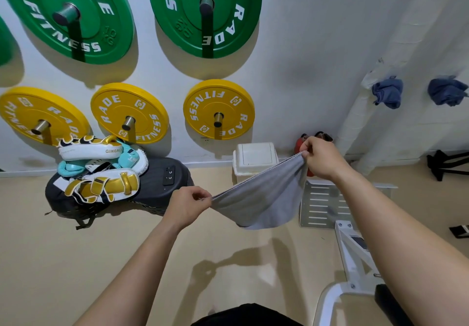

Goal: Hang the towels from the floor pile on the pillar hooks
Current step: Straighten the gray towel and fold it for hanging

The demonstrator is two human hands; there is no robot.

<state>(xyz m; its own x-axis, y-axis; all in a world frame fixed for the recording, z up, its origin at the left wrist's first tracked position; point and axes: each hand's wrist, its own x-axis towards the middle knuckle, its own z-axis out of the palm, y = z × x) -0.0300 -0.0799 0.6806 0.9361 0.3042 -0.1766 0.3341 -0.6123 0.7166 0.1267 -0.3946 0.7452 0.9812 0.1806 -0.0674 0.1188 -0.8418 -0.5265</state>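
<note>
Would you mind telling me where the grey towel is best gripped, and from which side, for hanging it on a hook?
Probably the top hem of the grey towel, at its two ends, from the person's near side. The left hand and right hand pinch it there now: the hem runs taut between them, the cloth sags below, leaving the middle free for a hook.

A towel [261,198] stretches between left hand [186,205] and right hand [321,158], bin [253,158] behind it, pads [101,171] left, pillar [416,122] at right
</note>
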